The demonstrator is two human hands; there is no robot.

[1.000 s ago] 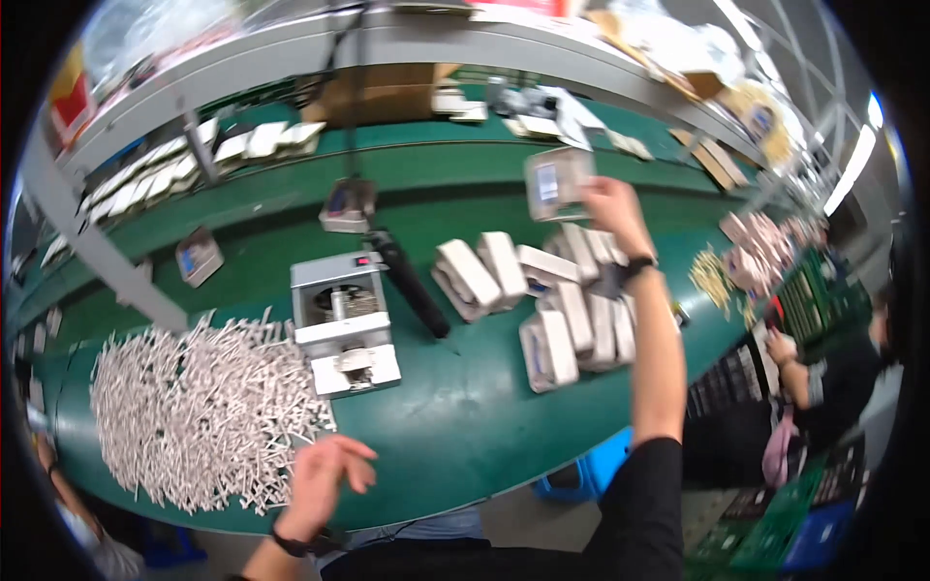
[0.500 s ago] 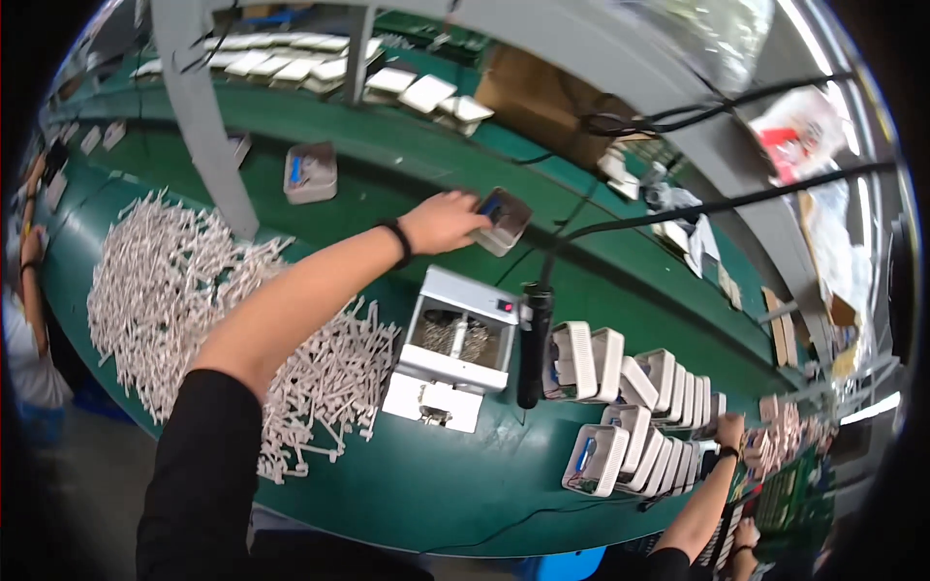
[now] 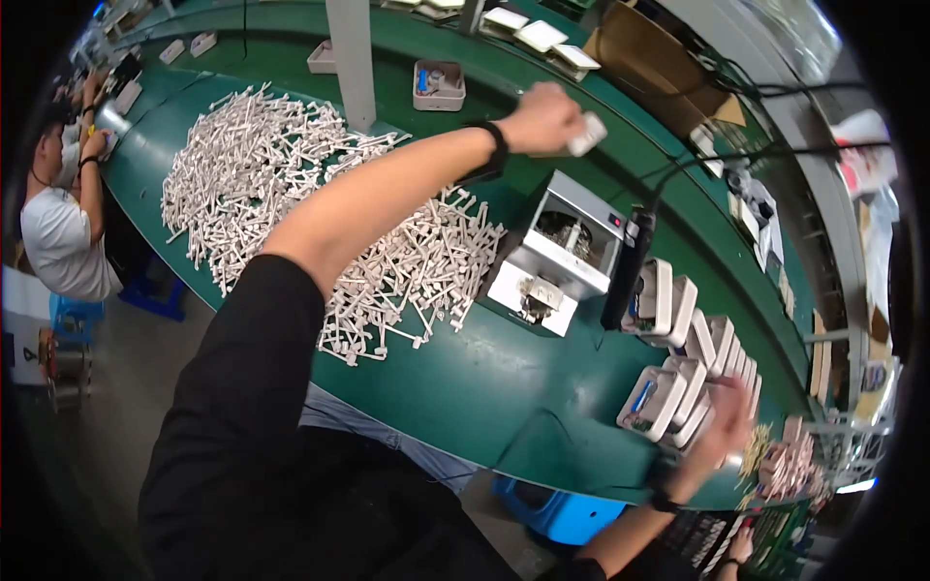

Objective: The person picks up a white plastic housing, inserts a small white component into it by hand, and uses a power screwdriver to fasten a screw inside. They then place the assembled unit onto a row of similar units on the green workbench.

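My left hand reaches out over the far side of the green bench, its fingers closed on a small whitish plastic housing, tilted and blurred. My right hand is smeared by motion beside the front row of similar open housings; whether it holds one of them is unclear. The nearest housing has a blue cylindrical part and a green board inside. Behind that row stands a second row of housings. Between my hands sit a grey screw feeder and an upright black electric screwdriver.
A large heap of white stick-like plastic parts covers the bench's left side, behind which a grey post rises. Another open housing lies beyond my left forearm. A person works at far left. Black cables cross the upper right.
The view has swung, shifting the bench contents. My left hand still holds the housing, now tilted on edge. My right hand has come back from the far end of the rows toward their near part.
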